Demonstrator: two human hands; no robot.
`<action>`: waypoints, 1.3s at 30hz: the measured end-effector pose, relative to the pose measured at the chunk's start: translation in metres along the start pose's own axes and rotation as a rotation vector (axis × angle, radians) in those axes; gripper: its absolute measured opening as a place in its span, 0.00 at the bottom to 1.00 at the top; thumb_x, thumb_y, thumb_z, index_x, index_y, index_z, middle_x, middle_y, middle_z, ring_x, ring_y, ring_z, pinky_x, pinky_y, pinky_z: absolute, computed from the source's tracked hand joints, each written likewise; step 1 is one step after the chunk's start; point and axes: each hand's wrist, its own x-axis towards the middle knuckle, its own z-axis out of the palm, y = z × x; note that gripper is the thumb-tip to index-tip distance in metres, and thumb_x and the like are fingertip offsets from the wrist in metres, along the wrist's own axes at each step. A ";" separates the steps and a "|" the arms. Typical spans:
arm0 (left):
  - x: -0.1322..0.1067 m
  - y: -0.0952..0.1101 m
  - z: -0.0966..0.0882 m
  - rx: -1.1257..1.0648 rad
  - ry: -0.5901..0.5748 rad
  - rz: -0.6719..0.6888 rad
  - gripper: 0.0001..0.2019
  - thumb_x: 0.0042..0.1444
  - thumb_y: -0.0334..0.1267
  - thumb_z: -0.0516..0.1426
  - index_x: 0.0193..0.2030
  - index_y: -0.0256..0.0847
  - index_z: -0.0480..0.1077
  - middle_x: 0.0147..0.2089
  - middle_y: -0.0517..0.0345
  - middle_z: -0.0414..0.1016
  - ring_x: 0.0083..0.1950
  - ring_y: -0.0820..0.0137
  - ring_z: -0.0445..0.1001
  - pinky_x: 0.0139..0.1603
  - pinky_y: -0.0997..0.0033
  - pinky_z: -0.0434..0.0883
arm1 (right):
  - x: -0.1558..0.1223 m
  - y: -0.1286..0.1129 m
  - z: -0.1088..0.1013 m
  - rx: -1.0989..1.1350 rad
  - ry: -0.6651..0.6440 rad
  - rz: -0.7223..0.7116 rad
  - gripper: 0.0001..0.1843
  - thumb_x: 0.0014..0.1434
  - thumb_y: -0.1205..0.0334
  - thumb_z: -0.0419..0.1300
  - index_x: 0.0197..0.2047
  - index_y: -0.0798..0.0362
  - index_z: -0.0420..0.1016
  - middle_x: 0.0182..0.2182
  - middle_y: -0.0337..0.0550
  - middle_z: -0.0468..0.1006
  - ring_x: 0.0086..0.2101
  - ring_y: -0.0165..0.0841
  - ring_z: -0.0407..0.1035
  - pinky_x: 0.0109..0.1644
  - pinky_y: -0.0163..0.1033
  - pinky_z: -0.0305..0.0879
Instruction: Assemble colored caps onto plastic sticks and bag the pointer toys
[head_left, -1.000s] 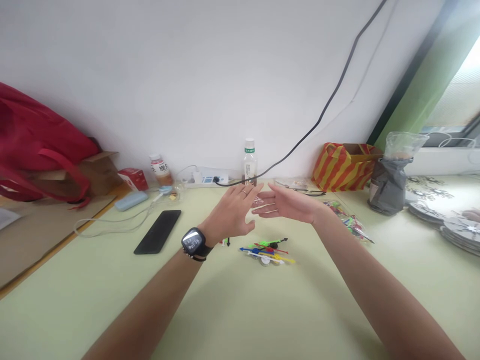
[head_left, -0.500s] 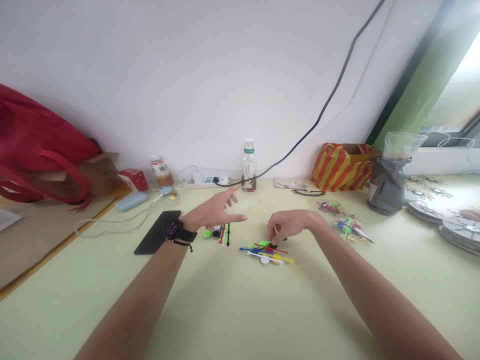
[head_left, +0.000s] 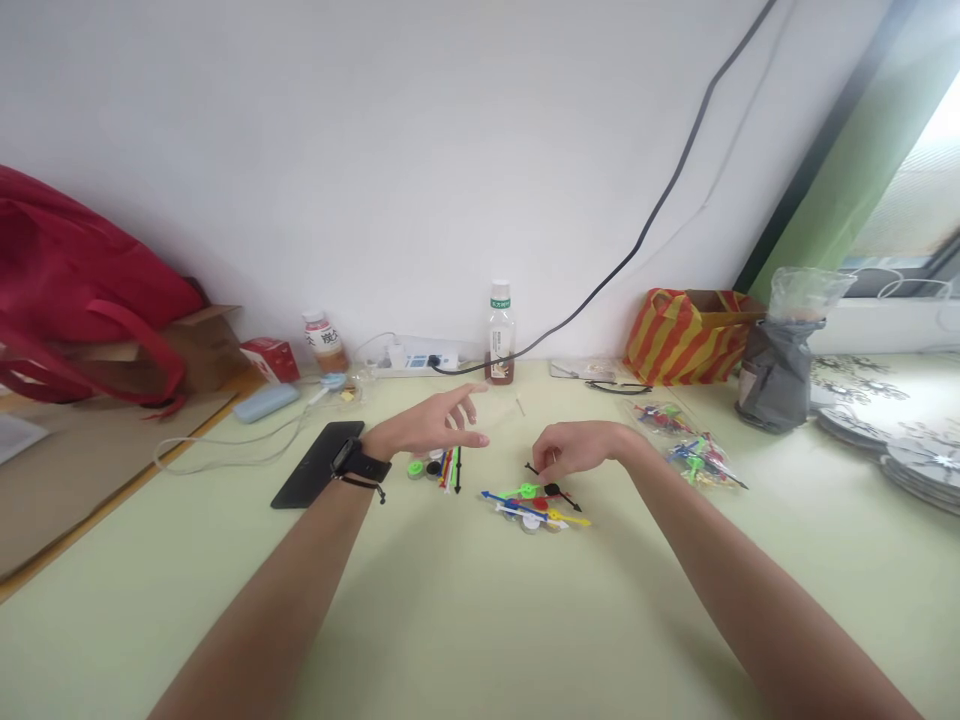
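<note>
A small pile of plastic arrow spinners in blue, white, yellow, red and green lies on the table, with a white arrow spinner (head_left: 531, 521) at its near side. My right hand (head_left: 576, 448) is over the pile's far edge, thumb and fingers pinched at a black arrow spinner (head_left: 553, 490). Its tips show on either side of the fingertips, which partly hide it. My left hand (head_left: 431, 422), with a watch on the wrist, hovers with thumb and fingers apart, holding nothing. Below it are a row of coloured arrows (head_left: 451, 470) and some round pieces, among them a green one (head_left: 415, 469).
Bags of spinner parts (head_left: 701, 462) lie to the right, near a striped bag (head_left: 686, 335), a grey bag (head_left: 780, 375) and stacked discs (head_left: 926, 470). A bottle (head_left: 500, 335) and a power strip (head_left: 412, 358) are by the wall. A black tablet-like slab (head_left: 311, 470) lies left.
The black arrow spinner has turned and shows more of its length beside my right fingers. My left hand has shifted slightly, still spread.
</note>
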 end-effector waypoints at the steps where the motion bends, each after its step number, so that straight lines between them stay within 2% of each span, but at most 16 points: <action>1: 0.000 0.000 0.000 0.002 -0.003 0.000 0.46 0.54 0.59 0.66 0.76 0.48 0.55 0.54 0.49 0.75 0.46 0.63 0.77 0.44 0.66 0.74 | 0.002 0.001 0.001 -0.005 0.005 -0.016 0.15 0.56 0.51 0.66 0.39 0.55 0.82 0.37 0.44 0.83 0.35 0.34 0.72 0.37 0.34 0.65; 6: -0.001 0.001 -0.001 -0.004 -0.016 0.028 0.47 0.52 0.59 0.67 0.75 0.49 0.57 0.52 0.50 0.75 0.44 0.64 0.76 0.44 0.66 0.74 | 0.012 0.003 0.008 0.007 0.104 -0.050 0.15 0.55 0.54 0.67 0.41 0.56 0.82 0.38 0.46 0.83 0.35 0.35 0.74 0.38 0.35 0.67; 10: -0.001 0.002 -0.001 -0.022 -0.019 0.020 0.47 0.49 0.58 0.69 0.74 0.49 0.59 0.52 0.52 0.75 0.43 0.64 0.76 0.42 0.66 0.74 | 0.015 0.002 0.009 0.082 0.130 -0.036 0.15 0.53 0.58 0.67 0.43 0.56 0.82 0.37 0.47 0.84 0.36 0.37 0.76 0.38 0.35 0.69; 14: -0.002 0.002 -0.001 -0.039 -0.042 -0.011 0.46 0.50 0.58 0.68 0.73 0.49 0.60 0.51 0.53 0.75 0.41 0.65 0.77 0.40 0.67 0.74 | 0.005 0.007 0.001 0.142 0.140 -0.002 0.14 0.53 0.62 0.64 0.43 0.55 0.81 0.35 0.45 0.84 0.33 0.36 0.76 0.35 0.36 0.68; 18: 0.000 -0.002 0.000 -0.063 -0.060 0.004 0.44 0.51 0.56 0.68 0.73 0.49 0.61 0.51 0.52 0.75 0.42 0.65 0.77 0.40 0.68 0.73 | -0.015 0.020 -0.014 0.236 0.191 0.046 0.10 0.54 0.61 0.64 0.40 0.55 0.80 0.31 0.46 0.84 0.31 0.36 0.76 0.34 0.37 0.69; 21: 0.002 -0.005 0.001 -0.098 -0.067 0.020 0.44 0.51 0.55 0.68 0.73 0.49 0.61 0.51 0.52 0.75 0.44 0.64 0.77 0.41 0.69 0.73 | -0.033 0.027 -0.025 0.324 0.358 0.032 0.12 0.57 0.53 0.67 0.37 0.54 0.81 0.34 0.48 0.84 0.33 0.37 0.77 0.38 0.40 0.73; 25: 0.001 -0.001 0.002 -0.130 -0.084 0.032 0.42 0.52 0.54 0.68 0.72 0.50 0.62 0.51 0.52 0.75 0.45 0.63 0.76 0.42 0.68 0.73 | -0.050 0.029 -0.036 0.452 0.765 -0.066 0.21 0.55 0.42 0.70 0.38 0.52 0.83 0.35 0.48 0.84 0.38 0.39 0.78 0.47 0.45 0.75; 27: 0.000 0.004 0.002 -0.155 -0.098 0.033 0.41 0.53 0.52 0.68 0.72 0.50 0.62 0.52 0.52 0.75 0.46 0.63 0.76 0.43 0.67 0.73 | -0.052 0.026 -0.038 0.551 0.960 -0.110 0.22 0.53 0.41 0.72 0.39 0.52 0.84 0.35 0.47 0.84 0.39 0.39 0.78 0.50 0.47 0.76; 29: -0.001 0.011 0.004 -0.192 -0.123 0.038 0.41 0.53 0.51 0.67 0.73 0.51 0.61 0.51 0.52 0.75 0.47 0.62 0.76 0.44 0.66 0.73 | -0.048 0.023 -0.039 0.659 1.097 -0.162 0.23 0.52 0.41 0.74 0.40 0.51 0.84 0.35 0.47 0.84 0.39 0.39 0.78 0.51 0.47 0.76; 33: -0.001 0.023 0.012 -0.277 -0.133 0.081 0.39 0.56 0.48 0.66 0.73 0.51 0.60 0.51 0.52 0.75 0.48 0.63 0.76 0.49 0.63 0.73 | -0.031 0.010 -0.035 0.778 1.209 -0.223 0.24 0.49 0.41 0.75 0.40 0.52 0.84 0.34 0.46 0.84 0.35 0.37 0.77 0.47 0.46 0.77; 37: 0.003 0.029 0.021 -0.373 -0.100 0.142 0.38 0.58 0.47 0.64 0.75 0.50 0.58 0.52 0.52 0.74 0.49 0.62 0.75 0.53 0.59 0.72 | -0.013 -0.009 -0.025 0.707 1.235 -0.203 0.24 0.52 0.40 0.72 0.41 0.52 0.84 0.35 0.47 0.84 0.32 0.36 0.75 0.41 0.43 0.75; 39: 0.004 0.030 0.024 -0.416 -0.099 0.165 0.38 0.59 0.46 0.63 0.75 0.50 0.57 0.53 0.51 0.73 0.51 0.62 0.75 0.54 0.58 0.72 | -0.008 -0.018 -0.020 0.635 1.200 -0.189 0.24 0.54 0.39 0.70 0.40 0.53 0.84 0.35 0.48 0.84 0.32 0.36 0.75 0.39 0.43 0.73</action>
